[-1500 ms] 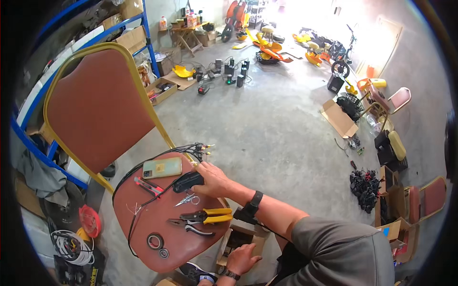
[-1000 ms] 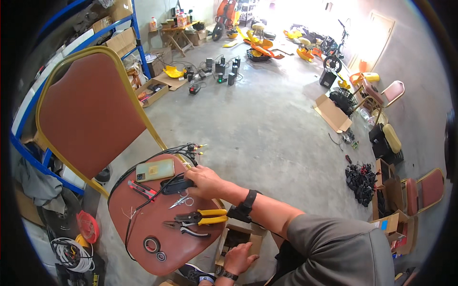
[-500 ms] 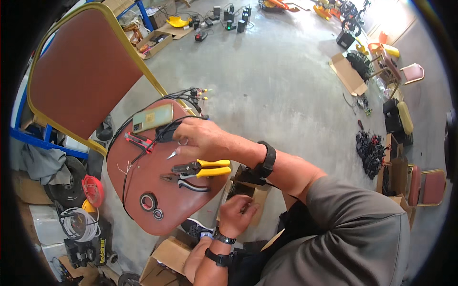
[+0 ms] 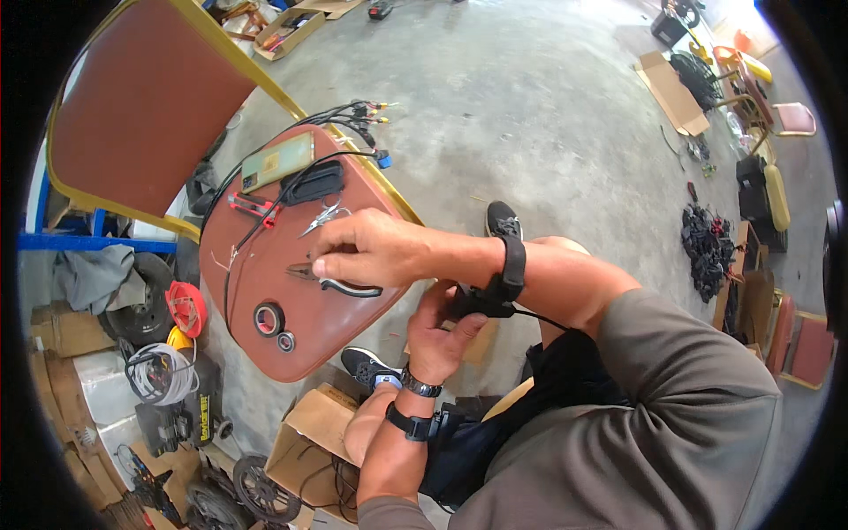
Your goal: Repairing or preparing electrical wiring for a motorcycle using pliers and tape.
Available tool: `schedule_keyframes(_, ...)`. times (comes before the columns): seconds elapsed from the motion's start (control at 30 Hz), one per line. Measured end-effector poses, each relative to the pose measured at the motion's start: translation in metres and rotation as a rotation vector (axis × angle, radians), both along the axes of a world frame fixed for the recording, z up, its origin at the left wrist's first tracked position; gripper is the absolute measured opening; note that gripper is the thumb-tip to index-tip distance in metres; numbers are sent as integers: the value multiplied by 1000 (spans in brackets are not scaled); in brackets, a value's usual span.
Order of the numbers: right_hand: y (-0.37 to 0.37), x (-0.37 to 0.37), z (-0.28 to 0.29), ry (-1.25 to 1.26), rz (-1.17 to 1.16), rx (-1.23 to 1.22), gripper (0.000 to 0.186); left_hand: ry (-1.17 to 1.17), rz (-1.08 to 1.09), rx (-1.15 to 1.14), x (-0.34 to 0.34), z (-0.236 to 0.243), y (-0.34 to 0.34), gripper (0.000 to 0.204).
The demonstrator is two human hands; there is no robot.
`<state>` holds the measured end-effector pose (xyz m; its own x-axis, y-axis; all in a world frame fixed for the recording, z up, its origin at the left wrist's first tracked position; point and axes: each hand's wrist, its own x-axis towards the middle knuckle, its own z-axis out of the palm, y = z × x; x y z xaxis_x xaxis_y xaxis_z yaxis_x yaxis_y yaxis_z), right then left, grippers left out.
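Observation:
My right hand [image 4: 367, 249] reaches low over the red chair seat [image 4: 256, 278], fingers curled and closed. What lies in its grip is hidden. Grey-handled pliers [image 4: 352, 289] stick out from under it. Beyond the fingers rest small silver scissors [image 4: 327, 217], a black pouch [image 4: 315, 182], a phone [image 4: 277, 162] and a red cutter knife [image 4: 253, 208]. Two tape-like rings, one large [image 4: 268, 319] and one small [image 4: 285, 342], lie on the seat's near part. My left hand [image 4: 439, 338] is curled beside the black device [image 4: 484, 303] at my right wrist; its fingertips are partly hidden.
Black cables [image 4: 344, 115] run along the seat's far edge. At left stand a gold-framed chair back [image 4: 146, 106], a red helmet-like shell [image 4: 185, 309] and a coil of white cable [image 4: 162, 375]. An opened carton [image 4: 322, 424] sits below; dark wiring [image 4: 707, 252] lies at right.
My right hand has let go of the scissors, now on the seat, and moved nearer over the pliers. The yellow-handled wire strippers are out of sight. My left hand has come up toward the right wrist.

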<state>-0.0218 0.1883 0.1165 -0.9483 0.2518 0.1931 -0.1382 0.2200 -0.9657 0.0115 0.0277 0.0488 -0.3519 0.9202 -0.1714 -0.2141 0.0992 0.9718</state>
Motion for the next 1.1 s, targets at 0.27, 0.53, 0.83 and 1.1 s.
schedule_keyframes(0.27,-11,6,5,-24,48,-99,22,318,-34,23,-7,15,8,46)
schedule_keyframes(0.53,-24,6,16,-172,105,-46,26,442,-6,202,-12,20,2,36)
schedule_keyframes(0.83,-36,3,11,-203,230,-92,34,373,-14,285,-21,26,-8,33)
schedule_keyframes(1.1,-44,-4,5,-140,266,-88,39,386,21,279,-24,23,-17,33)
